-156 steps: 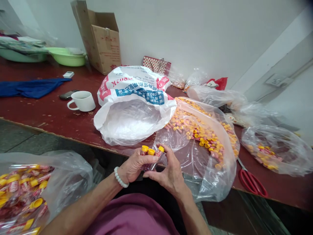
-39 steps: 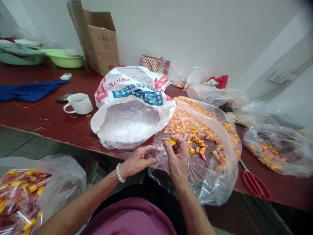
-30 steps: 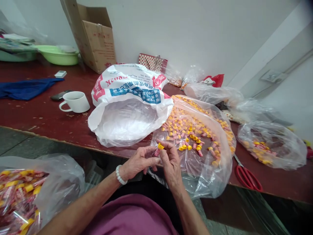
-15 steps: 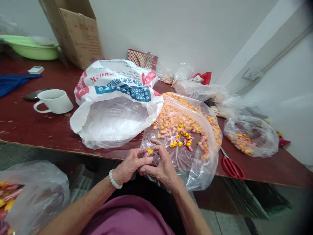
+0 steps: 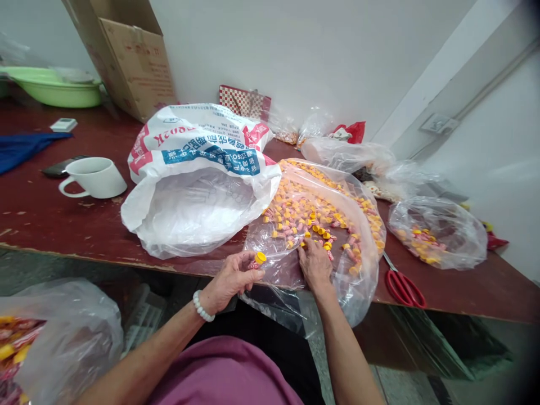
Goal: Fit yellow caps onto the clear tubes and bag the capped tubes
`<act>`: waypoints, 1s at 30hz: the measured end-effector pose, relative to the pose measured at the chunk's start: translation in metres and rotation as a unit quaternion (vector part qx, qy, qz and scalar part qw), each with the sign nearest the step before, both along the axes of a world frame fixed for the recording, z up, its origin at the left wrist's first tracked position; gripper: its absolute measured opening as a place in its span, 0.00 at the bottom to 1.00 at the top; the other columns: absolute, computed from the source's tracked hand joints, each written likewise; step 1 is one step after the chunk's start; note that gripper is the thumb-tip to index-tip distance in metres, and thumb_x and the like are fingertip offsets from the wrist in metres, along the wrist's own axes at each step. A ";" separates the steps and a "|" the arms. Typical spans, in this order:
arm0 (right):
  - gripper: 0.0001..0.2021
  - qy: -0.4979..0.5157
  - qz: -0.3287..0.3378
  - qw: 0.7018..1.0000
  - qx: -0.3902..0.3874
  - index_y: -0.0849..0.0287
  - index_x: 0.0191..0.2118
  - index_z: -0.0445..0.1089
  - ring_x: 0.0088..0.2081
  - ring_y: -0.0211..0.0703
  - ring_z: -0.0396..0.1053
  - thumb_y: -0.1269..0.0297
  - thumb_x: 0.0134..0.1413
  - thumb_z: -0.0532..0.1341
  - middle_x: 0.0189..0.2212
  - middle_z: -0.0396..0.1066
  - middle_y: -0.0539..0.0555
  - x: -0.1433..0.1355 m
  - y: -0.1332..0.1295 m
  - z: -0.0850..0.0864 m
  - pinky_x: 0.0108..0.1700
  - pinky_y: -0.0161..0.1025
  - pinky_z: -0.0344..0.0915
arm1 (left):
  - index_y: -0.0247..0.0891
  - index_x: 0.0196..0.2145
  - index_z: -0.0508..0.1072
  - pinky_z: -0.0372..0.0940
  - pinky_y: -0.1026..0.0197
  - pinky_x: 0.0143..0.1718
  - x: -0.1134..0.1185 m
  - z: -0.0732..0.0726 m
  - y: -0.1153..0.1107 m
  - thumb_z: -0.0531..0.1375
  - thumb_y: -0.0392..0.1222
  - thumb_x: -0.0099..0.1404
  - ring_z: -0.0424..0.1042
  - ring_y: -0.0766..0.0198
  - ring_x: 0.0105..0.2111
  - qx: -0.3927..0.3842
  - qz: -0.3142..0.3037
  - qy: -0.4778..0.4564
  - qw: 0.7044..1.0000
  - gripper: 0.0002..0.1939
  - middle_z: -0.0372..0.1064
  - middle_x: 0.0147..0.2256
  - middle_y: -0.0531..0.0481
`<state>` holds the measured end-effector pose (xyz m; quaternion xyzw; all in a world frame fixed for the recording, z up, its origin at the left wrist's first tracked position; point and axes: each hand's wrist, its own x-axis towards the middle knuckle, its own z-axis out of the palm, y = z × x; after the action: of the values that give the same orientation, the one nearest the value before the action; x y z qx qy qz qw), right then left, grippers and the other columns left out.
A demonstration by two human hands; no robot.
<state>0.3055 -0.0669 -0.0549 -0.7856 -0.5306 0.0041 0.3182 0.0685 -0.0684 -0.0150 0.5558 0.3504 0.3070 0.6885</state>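
In left hand (image 5: 229, 281), yellow-topped tube (image 5: 257, 261), lower end hidden, carton (image 5: 137, 64) cropped

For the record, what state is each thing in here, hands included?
Left hand: closed on a piece
Piece: held tilted, yellow end up
Right hand: at the loose pieces, grip hidden
Loose pieces: scattered
Clear bag: open, spread under the loose pieces
White sack: lying, mouth open toward the person
Mug: upright, contents unclear
Box: open at the top
Scissors: lying on the table
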 end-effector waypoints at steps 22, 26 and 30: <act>0.22 0.068 0.329 0.937 0.099 0.53 0.57 0.56 0.54 0.49 0.60 0.66 0.56 0.57 0.53 0.62 0.57 -0.083 -0.063 0.084 0.55 0.51 0.58 | 0.34 0.25 0.64 0.50 0.67 0.26 0.006 0.006 -0.007 0.59 0.41 0.57 0.53 0.70 0.25 0.162 0.009 0.075 0.984 0.09 0.55 0.23 0.56; 0.25 0.000 0.347 0.936 0.053 0.54 0.50 0.60 0.57 0.56 0.55 0.58 0.45 0.65 0.57 0.56 0.59 -0.086 -0.066 0.081 0.56 0.55 0.55 | 0.33 0.28 0.67 0.54 0.66 0.29 0.007 0.010 -0.008 0.59 0.40 0.56 0.57 0.68 0.27 0.115 -0.009 0.041 0.992 0.07 0.60 0.26 0.54; 0.29 -0.031 0.359 0.933 0.007 0.54 0.46 0.62 0.55 0.57 0.56 0.56 0.35 0.70 0.57 0.58 0.59 -0.095 -0.065 0.071 0.54 0.55 0.55 | 0.32 0.28 0.68 0.57 0.65 0.31 0.011 0.011 -0.010 0.60 0.39 0.53 0.59 0.67 0.28 0.086 -0.008 0.052 0.995 0.07 0.64 0.27 0.52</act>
<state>0.2100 -0.1320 0.0157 -0.5406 -0.7868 0.0898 0.2840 0.0795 -0.0785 -0.0043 0.6310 0.3539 0.3007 0.6215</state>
